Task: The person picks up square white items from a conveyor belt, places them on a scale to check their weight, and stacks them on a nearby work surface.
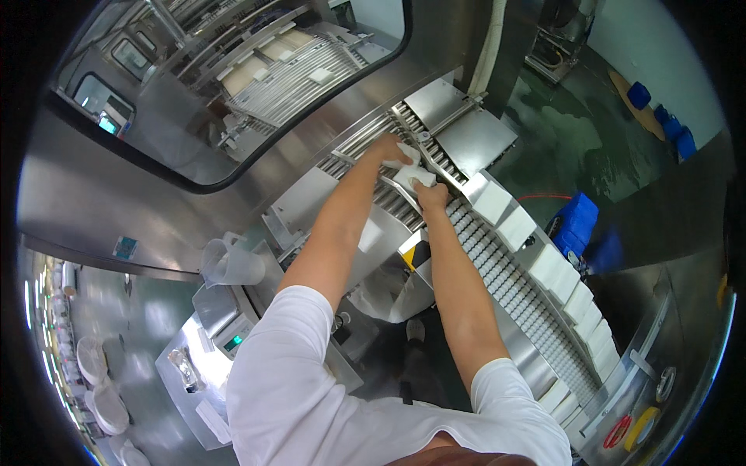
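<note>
Both of my arms reach forward over a metal roller conveyor (398,208). My left hand (391,150) is closed on a small white piece (409,154) that looks soft or creased; its exact kind is unclear. Just nearer, my right hand (432,196) grips the edge of a white rectangular pack (412,179) with thumb and fingers. The pack and the piece lie close together above the rollers, between slanted metal guide rails (404,124). Part of each hand's fingers is hidden by what it holds.
A row of white packs (517,227) lines the conveyor's right side, beside a belt of small white rollers (497,268). A clear plastic jug (233,262) and a scale display (235,342) are at left. Blue bins (573,225) stand at right; tape rolls (642,429) hang lower right.
</note>
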A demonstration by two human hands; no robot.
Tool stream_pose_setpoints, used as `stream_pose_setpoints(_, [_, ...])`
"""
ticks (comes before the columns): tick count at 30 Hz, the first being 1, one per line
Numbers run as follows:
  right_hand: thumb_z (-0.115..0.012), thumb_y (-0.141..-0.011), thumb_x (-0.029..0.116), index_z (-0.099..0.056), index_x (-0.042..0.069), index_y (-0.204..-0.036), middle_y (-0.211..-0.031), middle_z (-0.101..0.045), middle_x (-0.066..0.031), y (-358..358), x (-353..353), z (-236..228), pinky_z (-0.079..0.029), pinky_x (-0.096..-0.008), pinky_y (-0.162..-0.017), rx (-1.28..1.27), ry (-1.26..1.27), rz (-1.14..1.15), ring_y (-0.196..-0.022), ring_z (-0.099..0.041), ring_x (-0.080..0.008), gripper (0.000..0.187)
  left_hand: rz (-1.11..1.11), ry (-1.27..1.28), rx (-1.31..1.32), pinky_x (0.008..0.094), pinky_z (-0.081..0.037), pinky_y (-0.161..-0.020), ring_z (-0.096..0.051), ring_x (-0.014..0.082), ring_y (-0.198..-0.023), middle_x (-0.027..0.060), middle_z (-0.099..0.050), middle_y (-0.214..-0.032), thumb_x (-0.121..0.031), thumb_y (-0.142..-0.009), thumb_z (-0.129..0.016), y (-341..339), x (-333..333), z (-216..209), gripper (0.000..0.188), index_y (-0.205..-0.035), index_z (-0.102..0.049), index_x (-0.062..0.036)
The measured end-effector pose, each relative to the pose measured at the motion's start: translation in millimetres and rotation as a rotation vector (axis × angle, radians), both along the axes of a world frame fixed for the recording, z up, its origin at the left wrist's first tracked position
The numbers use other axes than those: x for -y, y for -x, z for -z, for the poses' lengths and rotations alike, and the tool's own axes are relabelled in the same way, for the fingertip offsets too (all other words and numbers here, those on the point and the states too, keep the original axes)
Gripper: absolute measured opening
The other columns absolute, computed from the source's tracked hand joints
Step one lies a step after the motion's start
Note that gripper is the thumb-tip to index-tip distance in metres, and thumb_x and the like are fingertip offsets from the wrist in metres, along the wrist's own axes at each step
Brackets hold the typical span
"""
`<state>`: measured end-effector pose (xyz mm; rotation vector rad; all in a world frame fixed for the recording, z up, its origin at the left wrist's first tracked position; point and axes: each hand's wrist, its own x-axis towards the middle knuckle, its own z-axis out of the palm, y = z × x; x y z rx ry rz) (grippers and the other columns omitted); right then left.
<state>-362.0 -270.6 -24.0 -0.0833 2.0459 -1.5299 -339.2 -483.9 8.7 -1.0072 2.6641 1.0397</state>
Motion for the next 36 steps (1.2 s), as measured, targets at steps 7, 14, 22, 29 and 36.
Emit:
stream_pose_setpoints(7, [-0.084,-0.069,0.034,-0.07,-0.005,-0.109,-0.118,-0.068,-0.0263,-29.9,36.9,-34.6,-0.053,-0.0422,-0.095,-0.267,-0.435,-0.265,-0.108,-0.068,-0.0391,0.057,-0.163,0.33,-0.161,0.0411,-0.047,-0.101,-0.057,0.0361,-0.121,0.0226,-0.058,-0.132,-0.033,-0.057,-0.093,-50.0,-11.0,-20.8,0.068,-0.115,-0.07,-0.0055])
stream_pose_setpoints(14, [-0.046,-0.096,0.063,-0.032,0.008,-0.156,-0.16,-0.031,-0.0136,116.6,74.2,57.1,-0.029,-0.0418,-0.117,-0.827,-0.147,-0.515,-0.148,-0.028,-0.0278,0.083,-0.154,0.501,-0.786,0.046,-0.046,-0.097,-0.052,0.0415,-0.117,0.0235,-0.057,-0.12,-0.025,-0.066,-0.09,-175.5,-181.4,-144.2,0.041,-0.092,-0.065,-0.0062])
stream_pose_setpoints(22, [-0.082,-0.078,0.016,-0.053,-0.009,-0.113,-0.099,-0.066,-0.025,-66.2,-24.7,-44.7,-0.054,-0.0444,-0.077,-0.782,0.032,-0.2,-0.084,-0.065,-0.0373,0.052,-0.829,0.245,-0.464,0.0328,-0.053,-0.082,-0.067,0.0178,-0.092,0.0063,-0.07,-0.096,-0.023,-0.073,-0.089,-554.7,-317.6,-149.4,0.037,-0.1,-0.071,-0.0048])
stream_pose_setpoints(29, [-0.082,-0.08,0.014,-0.05,-0.002,-0.129,-0.11,-0.063,-0.0127,-323.6,-66.9,-78.7,-0.052,-0.0341,-0.086,0.012,0.138,-0.983,-0.099,-0.061,-0.0193,0.061,-1.414,-0.16,-0.471,0.0288,-0.053,-0.073,-0.066,0.0132,-0.082,0.0057,-0.071,-0.095,-0.021,-0.077,-0.087,-777.4,-307.2,-91.6,0.04,-0.108,-0.07,-0.0019])
stream_pose_setpoints(36, [-0.08,-0.078,0.04,-0.061,-0.004,-0.11,-0.108,-0.063,-0.0275,-391.6,-57.8,-62.3,-0.046,-0.0482,-0.096,-0.816,-0.126,-1.118,-0.114,-0.053,-0.0432,0.057,-1.458,-0.457,-0.538,0.0349,-0.054,-0.081,-0.067,0.0209,-0.093,0.0105,-0.07,-0.105,-0.025,-0.081,-0.082,-872.3,-295.6,-27.6,0.05,-0.119,-0.066,0.0026])
